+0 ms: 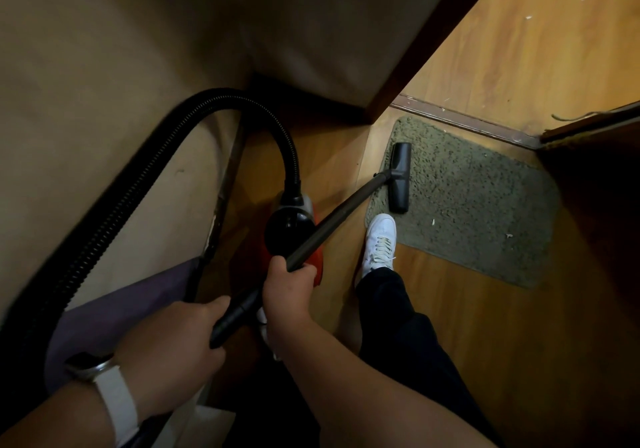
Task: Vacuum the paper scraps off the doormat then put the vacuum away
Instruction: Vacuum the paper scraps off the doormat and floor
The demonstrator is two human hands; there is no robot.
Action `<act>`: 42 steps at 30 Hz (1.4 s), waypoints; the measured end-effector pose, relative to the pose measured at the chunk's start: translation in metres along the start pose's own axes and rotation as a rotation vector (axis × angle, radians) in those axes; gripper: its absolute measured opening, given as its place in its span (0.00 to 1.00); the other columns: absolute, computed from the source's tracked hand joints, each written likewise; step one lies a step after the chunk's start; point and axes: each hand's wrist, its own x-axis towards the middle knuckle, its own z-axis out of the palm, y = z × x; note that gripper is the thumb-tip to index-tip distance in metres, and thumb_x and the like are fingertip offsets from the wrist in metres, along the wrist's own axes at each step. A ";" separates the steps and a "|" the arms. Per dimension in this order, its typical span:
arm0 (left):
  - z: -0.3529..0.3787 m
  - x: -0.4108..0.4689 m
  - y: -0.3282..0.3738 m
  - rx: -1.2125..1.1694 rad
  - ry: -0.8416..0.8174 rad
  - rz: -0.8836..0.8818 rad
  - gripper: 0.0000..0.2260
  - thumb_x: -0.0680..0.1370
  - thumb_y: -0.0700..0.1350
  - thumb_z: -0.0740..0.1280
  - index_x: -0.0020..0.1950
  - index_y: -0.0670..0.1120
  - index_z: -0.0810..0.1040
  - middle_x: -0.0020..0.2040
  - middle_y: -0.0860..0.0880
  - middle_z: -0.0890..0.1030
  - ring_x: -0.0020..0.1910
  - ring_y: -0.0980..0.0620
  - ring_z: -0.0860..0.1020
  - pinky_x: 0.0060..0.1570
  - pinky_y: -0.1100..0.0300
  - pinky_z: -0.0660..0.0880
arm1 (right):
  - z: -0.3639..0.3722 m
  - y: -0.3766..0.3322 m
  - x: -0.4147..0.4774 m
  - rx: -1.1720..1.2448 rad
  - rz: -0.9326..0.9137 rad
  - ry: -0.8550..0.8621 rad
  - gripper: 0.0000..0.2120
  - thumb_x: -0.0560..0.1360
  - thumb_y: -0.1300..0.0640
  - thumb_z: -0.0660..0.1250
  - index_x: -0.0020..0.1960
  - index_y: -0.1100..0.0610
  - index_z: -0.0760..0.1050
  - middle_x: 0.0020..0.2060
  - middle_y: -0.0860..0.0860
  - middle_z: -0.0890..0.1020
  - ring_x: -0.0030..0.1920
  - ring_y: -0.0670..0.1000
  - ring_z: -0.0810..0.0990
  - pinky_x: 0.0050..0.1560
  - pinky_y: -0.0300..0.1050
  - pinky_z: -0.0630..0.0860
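Wood floor; both hands, left and right, grip wand; nozzle on mat at 1 o'clock.

Both hands gripping vac wand, nozzle on doormat, scraps nearby

Our right hand reaches forward, fingers curled tightly around the wand, forearm bare and angled in from lower right. Our left hand sits lower and nearer, closed around the wand's black end, a white-strapped watch on its wrist. Our right foot steps forward.
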 end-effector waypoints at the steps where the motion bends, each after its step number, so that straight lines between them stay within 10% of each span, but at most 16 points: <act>1: -0.001 0.001 0.000 -0.002 -0.008 -0.002 0.25 0.70 0.53 0.64 0.67 0.60 0.70 0.41 0.54 0.81 0.37 0.57 0.80 0.40 0.52 0.80 | 0.000 0.000 0.001 0.007 0.000 0.001 0.11 0.79 0.53 0.62 0.58 0.55 0.65 0.47 0.53 0.76 0.45 0.51 0.77 0.42 0.46 0.75; 19: -0.001 0.012 -0.012 -0.043 -0.054 -0.006 0.25 0.73 0.49 0.67 0.70 0.59 0.68 0.39 0.53 0.80 0.34 0.57 0.79 0.34 0.58 0.77 | 0.010 0.002 0.009 -0.001 -0.018 0.025 0.11 0.78 0.54 0.62 0.57 0.56 0.65 0.45 0.52 0.75 0.43 0.51 0.78 0.47 0.52 0.79; 25: -0.001 0.022 -0.008 -0.114 -0.106 -0.027 0.19 0.72 0.49 0.68 0.62 0.57 0.74 0.39 0.51 0.81 0.35 0.54 0.80 0.35 0.56 0.78 | 0.007 -0.003 0.015 -0.044 -0.058 0.059 0.11 0.78 0.56 0.63 0.57 0.57 0.65 0.43 0.52 0.75 0.39 0.47 0.76 0.32 0.40 0.70; 42: -0.002 0.049 0.060 0.072 -0.029 0.072 0.08 0.74 0.48 0.66 0.51 0.56 0.71 0.35 0.52 0.78 0.34 0.56 0.78 0.36 0.56 0.76 | -0.044 -0.042 0.038 -0.020 -0.091 0.108 0.11 0.78 0.57 0.63 0.57 0.60 0.66 0.43 0.51 0.74 0.39 0.46 0.74 0.31 0.36 0.70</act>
